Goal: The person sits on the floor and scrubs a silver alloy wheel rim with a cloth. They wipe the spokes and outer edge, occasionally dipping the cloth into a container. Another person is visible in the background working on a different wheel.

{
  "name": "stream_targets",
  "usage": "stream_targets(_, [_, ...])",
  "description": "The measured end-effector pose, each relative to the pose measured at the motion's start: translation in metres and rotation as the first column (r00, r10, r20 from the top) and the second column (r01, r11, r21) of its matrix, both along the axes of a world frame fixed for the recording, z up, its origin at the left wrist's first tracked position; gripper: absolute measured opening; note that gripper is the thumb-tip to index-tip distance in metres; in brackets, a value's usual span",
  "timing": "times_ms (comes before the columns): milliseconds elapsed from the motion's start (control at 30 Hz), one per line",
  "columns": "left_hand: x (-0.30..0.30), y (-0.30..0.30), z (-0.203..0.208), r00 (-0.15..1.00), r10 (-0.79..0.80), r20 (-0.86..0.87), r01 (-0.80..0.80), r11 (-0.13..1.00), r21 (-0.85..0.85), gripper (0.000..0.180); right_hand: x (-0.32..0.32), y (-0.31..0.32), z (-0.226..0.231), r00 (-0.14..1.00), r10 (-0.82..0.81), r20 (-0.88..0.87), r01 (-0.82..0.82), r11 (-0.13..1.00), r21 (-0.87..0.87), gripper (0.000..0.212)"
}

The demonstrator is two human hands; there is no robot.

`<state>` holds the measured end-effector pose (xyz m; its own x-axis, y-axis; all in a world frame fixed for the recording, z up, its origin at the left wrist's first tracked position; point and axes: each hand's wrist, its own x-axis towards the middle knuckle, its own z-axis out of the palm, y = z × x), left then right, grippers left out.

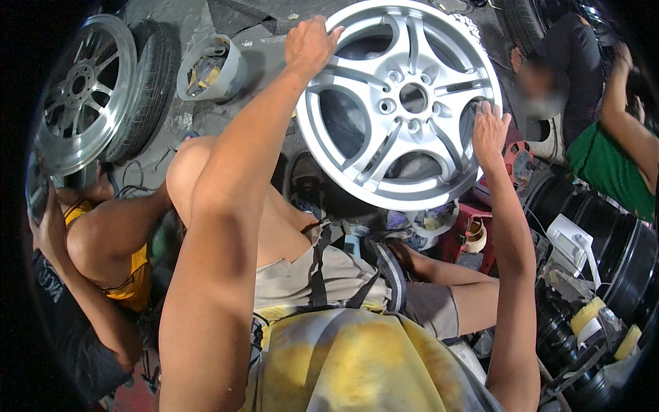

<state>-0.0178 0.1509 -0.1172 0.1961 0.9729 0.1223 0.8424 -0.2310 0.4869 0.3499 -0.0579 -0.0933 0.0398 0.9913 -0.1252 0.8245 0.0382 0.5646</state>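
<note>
In front of me a silver alloy wheel rim [374, 86] is tilted with its spoked face toward me, and it has no tyre on it. My left hand [310, 47] is closed over its upper left edge. On the opposite side, my right hand [491, 134] grips the right edge, with fingers curled at the gap between spoke and outer lip. Below the rim's lower edge are my bent legs in light shorts. What the rim rests on is hidden behind it.
At left a person's hand [47, 223] is beside another silver wheel [79, 86], with a tyre [147, 89] behind. A bucket [233, 69] stands nearby. At right are black rims [583, 213], a white device [571, 244], a red box [480, 213] and a person in green [611, 165].
</note>
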Motion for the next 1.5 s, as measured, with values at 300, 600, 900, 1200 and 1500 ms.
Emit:
stream_targets(300, [0.001,0.001,0.002,0.999,0.002,-0.035,-0.002,1.000,-0.007,0.049,0.011,-0.003,-0.006,0.995,0.095,0.025,-0.095,0.995,0.023,0.035])
stream_targets(600, [0.002,-0.003,0.007,0.999,0.034,-0.022,-0.035,0.998,-0.053,0.043,0.002,-0.006,0.009,0.998,0.064,0.002,-0.064,0.998,0.010,0.025])
stream_targets(900, [0.003,-0.001,0.004,0.997,0.031,-0.075,-0.033,0.999,-0.022,0.047,-0.002,-0.010,0.002,0.991,0.065,-0.117,-0.055,0.995,0.081,0.028])
stream_targets(1200, [0.021,0.010,0.038,0.973,0.067,-0.221,-0.040,0.992,0.123,0.049,-0.010,-0.094,0.083,0.917,0.051,-0.396,0.045,0.973,0.228,0.020])
stream_targets(1500, [0.190,-0.093,0.044,0.639,-0.137,0.757,0.705,0.498,-0.505,0.023,0.001,-0.215,0.138,0.443,-0.237,-0.865,0.499,0.866,0.018,0.025])
